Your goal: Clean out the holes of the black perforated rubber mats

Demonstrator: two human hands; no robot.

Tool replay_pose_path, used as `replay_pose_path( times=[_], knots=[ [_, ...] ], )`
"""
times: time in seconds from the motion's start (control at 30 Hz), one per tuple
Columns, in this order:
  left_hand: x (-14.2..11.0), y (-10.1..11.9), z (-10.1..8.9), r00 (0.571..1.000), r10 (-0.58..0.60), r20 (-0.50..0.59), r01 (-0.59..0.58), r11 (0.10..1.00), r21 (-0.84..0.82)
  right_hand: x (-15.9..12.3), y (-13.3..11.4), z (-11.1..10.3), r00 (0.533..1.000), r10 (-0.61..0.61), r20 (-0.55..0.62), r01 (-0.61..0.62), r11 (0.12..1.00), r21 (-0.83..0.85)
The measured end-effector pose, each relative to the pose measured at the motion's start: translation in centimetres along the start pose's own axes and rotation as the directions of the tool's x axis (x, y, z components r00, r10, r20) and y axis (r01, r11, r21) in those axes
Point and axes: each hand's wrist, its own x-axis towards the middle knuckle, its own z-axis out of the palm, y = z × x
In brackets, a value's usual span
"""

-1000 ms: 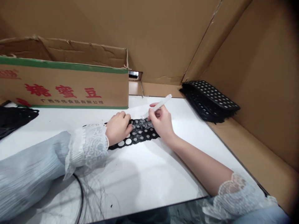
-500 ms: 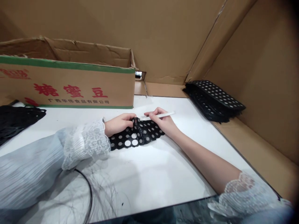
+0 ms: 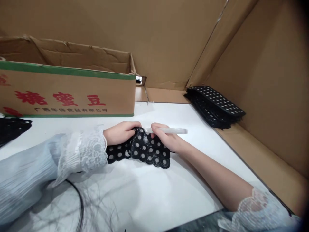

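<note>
A black sheet with rows of pale round dots (image 3: pixel 149 150) lies on the white table, its right part bent up and folded over toward me. My left hand (image 3: pixel 122 132) is closed on its upper edge, thumb and fingers pinching it near the fold. In my right hand (image 3: pixel 165 134) is a white pen-like stick (image 3: pixel 178 130), held almost level and pointing left. Its tip is at the sheet's top edge, close to my left fingertips. Some of the right fingers are hidden behind the sheet.
An open cardboard box (image 3: pixel 82 91) with a green rim and red lettering stands at the back left. A stack of black dotted sheets (image 3: pixel 214 104) leans at the right against the cardboard wall (image 3: pixel 270 83). More black material (image 3: pixel 14 129) lies at the left edge.
The sheet lay flat a second ago; its right part is now lifted and folded over toward me. My left hand went from resting on it to pinching its edge. The stick has tilted down to nearly level.
</note>
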Motion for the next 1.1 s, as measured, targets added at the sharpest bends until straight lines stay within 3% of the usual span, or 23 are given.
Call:
replay_pose_path(
  times=[0.1,0.2,0.4,0.67,0.83,0.97,1.1],
  knots=[
    [-0.3,-0.1,0.5,0.998,-0.003,-0.068,-0.004,0.994,-0.105,0.1,0.2,0.2,1.000,0.015,-0.027,-0.015,1.000,0.000],
    [-0.4,-0.1,0.7,0.998,-0.008,-0.068,-0.006,0.978,-0.210,0.3,0.3,0.3,0.999,0.017,-0.038,-0.018,1.000,-0.020],
    [-0.4,0.0,1.1,0.997,-0.028,-0.073,0.017,0.990,-0.143,0.6,0.6,0.4,0.999,0.038,0.008,-0.038,0.999,0.000],
    [-0.6,0.1,1.0,0.998,-0.042,-0.047,0.028,0.962,-0.271,0.4,0.4,0.2,0.992,0.124,0.018,-0.125,0.988,0.094],
    [-0.8,0.2,1.4,0.988,-0.101,-0.118,0.074,0.974,-0.213,0.5,0.1,0.5,0.992,0.119,0.040,-0.121,0.990,0.066],
    [-0.9,0.3,1.5,0.983,-0.111,-0.146,0.088,0.984,-0.154,0.7,-0.1,1.5,0.998,0.026,0.057,-0.017,0.987,-0.159],
    [-0.9,0.3,1.5,0.981,-0.095,-0.171,0.076,0.991,-0.112,0.9,-0.3,2.4,0.999,-0.047,0.015,0.048,0.851,-0.523]
  ],
)
